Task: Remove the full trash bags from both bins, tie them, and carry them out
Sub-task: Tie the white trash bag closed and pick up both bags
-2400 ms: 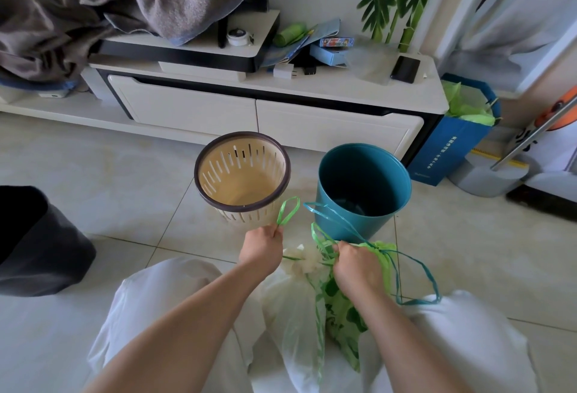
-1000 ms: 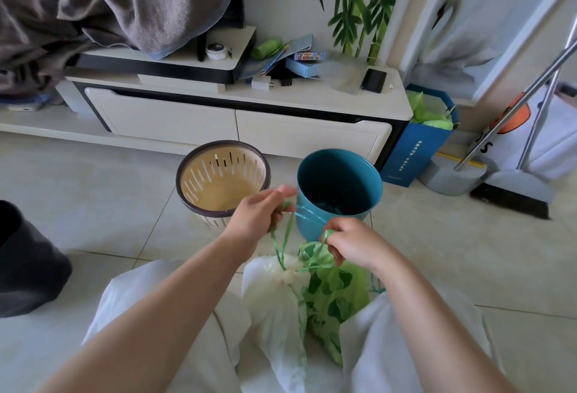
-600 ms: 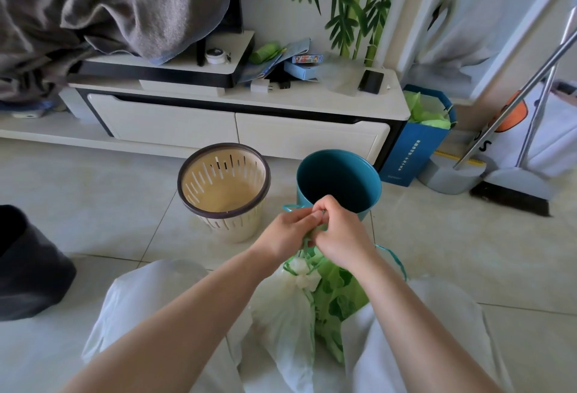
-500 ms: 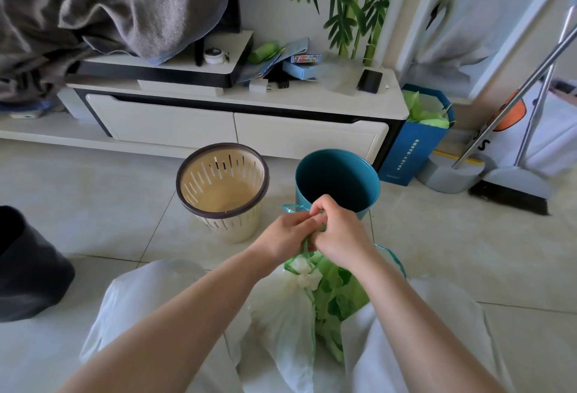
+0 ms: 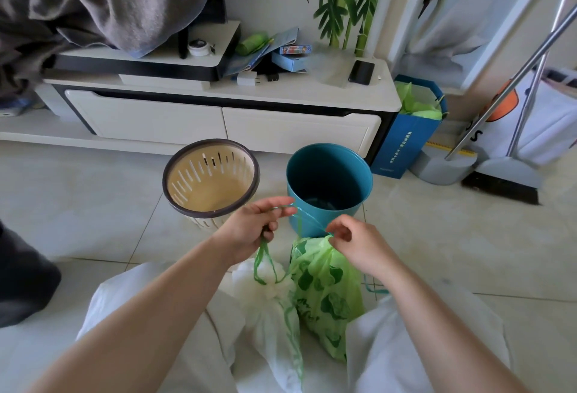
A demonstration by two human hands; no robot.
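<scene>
Two trash bags lie between my knees: a white bag (image 5: 268, 308) with a green drawstring and, to its right, a green patterned bag (image 5: 324, 292) with a teal drawstring. My left hand (image 5: 253, 227) pinches the white bag's green drawstring (image 5: 263, 260) and also touches the teal drawstring (image 5: 307, 216). My right hand (image 5: 359, 244) pinches the teal drawstring at the green bag's gathered neck. Just beyond them on the floor stand a beige slotted bin (image 5: 210, 181) and a teal bin (image 5: 329, 185), both without bags.
A white TV cabinet (image 5: 218, 117) with clutter on top runs behind the bins. A blue paper bag (image 5: 409, 139), a dustpan (image 5: 443, 167) and a broom (image 5: 502, 180) stand at the right. A dark object (image 5: 22, 280) sits at the left edge.
My hands were pressed together over the bag necks half a second ago. They have moved apart, and the teal drawstring now stretches between them.
</scene>
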